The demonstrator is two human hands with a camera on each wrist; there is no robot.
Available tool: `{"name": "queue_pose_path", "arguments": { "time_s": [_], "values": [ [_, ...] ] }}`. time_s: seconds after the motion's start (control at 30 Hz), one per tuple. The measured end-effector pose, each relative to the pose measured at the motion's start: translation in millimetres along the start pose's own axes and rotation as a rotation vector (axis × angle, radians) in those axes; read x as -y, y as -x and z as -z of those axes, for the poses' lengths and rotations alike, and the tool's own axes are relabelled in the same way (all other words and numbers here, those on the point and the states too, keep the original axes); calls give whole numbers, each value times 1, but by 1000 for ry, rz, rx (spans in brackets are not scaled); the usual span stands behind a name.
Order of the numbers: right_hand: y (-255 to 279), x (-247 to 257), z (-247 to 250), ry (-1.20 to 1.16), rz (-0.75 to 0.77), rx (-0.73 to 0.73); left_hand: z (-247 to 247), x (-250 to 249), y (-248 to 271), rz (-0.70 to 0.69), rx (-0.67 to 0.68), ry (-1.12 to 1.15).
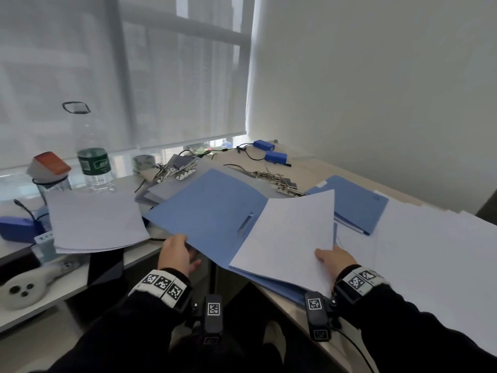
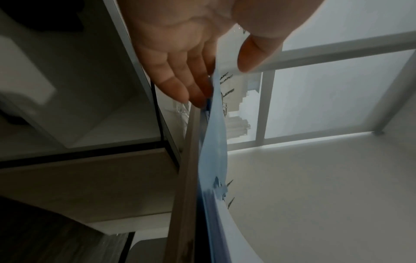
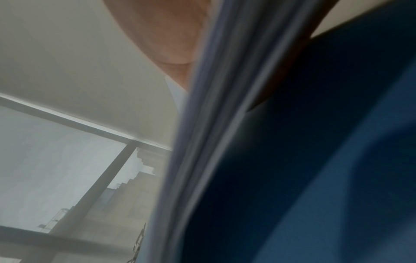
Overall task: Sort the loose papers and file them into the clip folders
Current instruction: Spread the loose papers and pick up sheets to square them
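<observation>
An open blue clip folder [image 1: 209, 208] lies across the desk corner, its clip slot [image 1: 246, 223] showing near the spine. A stack of white papers [image 1: 290, 238] rests on its right half. My left hand [image 1: 174, 251] pinches the near edge of the left cover, thumb on top and fingers underneath; in the left wrist view the left hand [image 2: 219, 80] grips the thin blue cover [image 2: 213, 151] the same way. My right hand [image 1: 332, 258] holds the paper stack's near right corner, thumb on top. In the right wrist view only part of the right hand [image 3: 173, 44] shows beside blurred paper edges [image 3: 213, 124].
A second paper pile [image 1: 94, 222] lies at the left by a water bottle [image 1: 94, 165] and mesh cup [image 1: 52, 184]. Grey folders [image 1: 166, 189] and metal clips [image 1: 277, 179] sit behind. A shut blue folder [image 1: 357, 205] and loose sheets [image 1: 430, 251] lie at the right.
</observation>
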State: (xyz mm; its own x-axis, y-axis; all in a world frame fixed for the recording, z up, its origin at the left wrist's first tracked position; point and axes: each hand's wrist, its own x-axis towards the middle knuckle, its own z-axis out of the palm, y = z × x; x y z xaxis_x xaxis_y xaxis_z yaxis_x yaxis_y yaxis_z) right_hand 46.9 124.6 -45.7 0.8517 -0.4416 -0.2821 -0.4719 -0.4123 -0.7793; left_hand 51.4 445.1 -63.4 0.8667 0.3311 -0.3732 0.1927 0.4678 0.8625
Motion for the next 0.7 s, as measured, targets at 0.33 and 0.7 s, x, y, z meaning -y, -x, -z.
{"name": "queue_pose_path", "arguments": {
  "time_s": [0.33, 0.7],
  "values": [
    [8, -12, -3, -63, 70, -21, -26, 8, 24, 163, 261, 168],
    [15, -2, -2, 3, 0, 19, -35, 19, 3, 121, 172, -160]
  ]
}}
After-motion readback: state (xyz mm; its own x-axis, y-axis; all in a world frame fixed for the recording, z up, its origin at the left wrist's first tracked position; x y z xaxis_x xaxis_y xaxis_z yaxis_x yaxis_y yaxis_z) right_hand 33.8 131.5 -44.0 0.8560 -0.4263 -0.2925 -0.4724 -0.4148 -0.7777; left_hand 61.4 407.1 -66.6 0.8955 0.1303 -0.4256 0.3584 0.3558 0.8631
